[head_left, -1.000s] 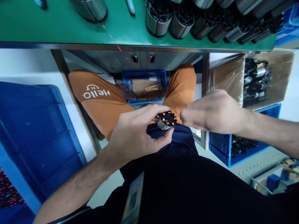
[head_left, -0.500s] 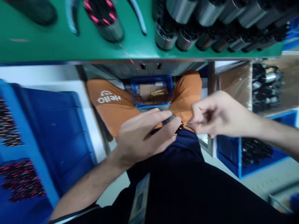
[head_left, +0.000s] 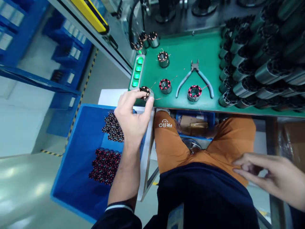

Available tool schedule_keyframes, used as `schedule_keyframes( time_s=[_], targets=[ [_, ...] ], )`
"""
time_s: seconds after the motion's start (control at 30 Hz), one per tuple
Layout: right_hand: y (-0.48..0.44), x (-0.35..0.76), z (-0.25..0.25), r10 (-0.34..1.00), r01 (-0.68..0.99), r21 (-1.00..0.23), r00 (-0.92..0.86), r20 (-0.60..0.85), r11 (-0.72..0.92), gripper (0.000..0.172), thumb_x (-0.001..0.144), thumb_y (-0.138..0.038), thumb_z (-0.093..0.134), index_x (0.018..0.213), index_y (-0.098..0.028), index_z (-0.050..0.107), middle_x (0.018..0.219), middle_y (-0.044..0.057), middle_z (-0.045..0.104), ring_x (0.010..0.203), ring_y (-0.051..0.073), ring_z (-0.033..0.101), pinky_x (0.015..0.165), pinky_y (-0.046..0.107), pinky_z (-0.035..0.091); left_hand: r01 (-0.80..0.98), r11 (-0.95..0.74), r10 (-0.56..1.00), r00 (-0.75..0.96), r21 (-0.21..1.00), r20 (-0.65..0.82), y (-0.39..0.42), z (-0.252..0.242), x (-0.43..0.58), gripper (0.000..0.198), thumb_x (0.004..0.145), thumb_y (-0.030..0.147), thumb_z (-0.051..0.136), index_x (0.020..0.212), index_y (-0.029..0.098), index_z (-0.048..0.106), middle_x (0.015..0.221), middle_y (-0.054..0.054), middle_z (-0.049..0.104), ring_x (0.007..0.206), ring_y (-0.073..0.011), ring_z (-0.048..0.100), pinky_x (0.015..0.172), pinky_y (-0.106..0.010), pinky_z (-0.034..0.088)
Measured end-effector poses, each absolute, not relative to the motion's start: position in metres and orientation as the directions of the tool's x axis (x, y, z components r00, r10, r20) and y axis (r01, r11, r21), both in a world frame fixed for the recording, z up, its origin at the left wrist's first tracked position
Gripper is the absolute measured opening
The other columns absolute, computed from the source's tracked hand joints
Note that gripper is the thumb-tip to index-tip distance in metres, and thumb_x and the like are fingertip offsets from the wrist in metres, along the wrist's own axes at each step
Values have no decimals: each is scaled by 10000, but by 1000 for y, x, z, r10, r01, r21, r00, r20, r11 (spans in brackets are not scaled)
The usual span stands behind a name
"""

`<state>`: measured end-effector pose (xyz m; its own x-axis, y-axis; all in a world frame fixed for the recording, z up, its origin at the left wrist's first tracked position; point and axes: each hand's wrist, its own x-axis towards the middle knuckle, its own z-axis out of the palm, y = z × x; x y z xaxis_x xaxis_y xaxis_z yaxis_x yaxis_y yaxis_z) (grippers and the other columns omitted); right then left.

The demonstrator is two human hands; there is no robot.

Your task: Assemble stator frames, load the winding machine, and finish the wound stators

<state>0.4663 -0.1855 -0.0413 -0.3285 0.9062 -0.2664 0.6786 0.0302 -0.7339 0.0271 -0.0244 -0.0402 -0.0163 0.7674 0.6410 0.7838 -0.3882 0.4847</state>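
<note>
My left hand (head_left: 134,116) is closed around a copper-wound motor stator (head_left: 145,93), at the front left edge of the green bench, with thumb and fingers on its sides. Loose wire ends stick out from it. Over my right thigh hovers my right hand (head_left: 269,173), fingers bent, thumb and forefinger slightly apart with nothing visible between them. On the bench stand a red-wound stator (head_left: 165,86), another red-wound stator (head_left: 194,93) between the handles of the cutting pliers (head_left: 194,67), and a copper-wound stator (head_left: 163,59) farther back.
Left of my legs, a blue bin (head_left: 71,178) holds groups of copper and red-wound stators. A strip of green-lit buttons (head_left: 136,72) lies by the bench's left edge. Rows of metal cylinders (head_left: 247,86) crowd the right. Machine parts (head_left: 164,12) line the back.
My left hand has moved from my lap to the bench's left edge with the stator. My right hand has drawn away to the right. The view has swung left and up.
</note>
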Motion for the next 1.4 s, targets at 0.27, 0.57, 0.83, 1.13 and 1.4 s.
schedule_keyframes(
  time_s=[0.27, 0.57, 0.83, 1.13, 1.4],
  targets=[
    [-189, 446, -41, 700, 601, -794, -530, -479, -89, 188, 988, -589, 923, 1140, -479, 937, 1004, 62, 929, 808, 350, 912, 717, 443, 759, 694, -277, 901, -53, 664, 431, 38, -26, 17, 404, 1040, 430, 891, 1378, 307, 707, 1369, -71, 872, 1124, -265, 865, 1042, -443, 687],
    [-206, 418, -26, 758, 588, -808, -540, -367, 27, 164, 1096, -351, 771, 1141, -304, 922, 1001, 58, 892, 853, 260, 885, 763, 339, 698, 893, -154, 986, 116, 422, 116, 140, 15, 58, 210, 955, 421, 955, 1110, 285, 913, 1109, -64, 918, 1113, -320, 822, 1185, -573, 630],
    [-174, 426, 6, 951, 350, -917, -165, -262, -192, 337, 1076, -587, 934, 1116, -253, 920, 868, 64, 867, 748, 217, 829, 701, 304, 680, 406, -587, 806, 379, 701, 455, 41, 59, 85, 433, 812, 318, 1010, 1149, 280, 740, 1026, 16, 859, 934, -220, 889, 791, -340, 754],
    [-113, 396, 18, 793, -305, -793, -513, -330, -527, 541, 939, -396, 1111, 1369, -205, 842, 1108, 41, 934, 946, 178, 912, 906, 265, 763, 135, -688, 590, 676, 713, 442, -59, 49, 135, 462, 963, 360, 1040, 1338, 278, 783, 1200, -16, 887, 969, -223, 943, 792, -310, 828],
    [-116, 386, 23, 884, -440, -771, -302, -357, -461, 643, 900, -562, 1125, 1406, -256, 872, 1182, 45, 929, 994, 206, 941, 949, 276, 787, 174, -517, 843, 272, 838, 463, -95, 11, 144, 368, 1044, 275, 1033, 1355, 443, 932, 1255, 87, 953, 1039, -202, 935, 939, -408, 845]
  ],
)
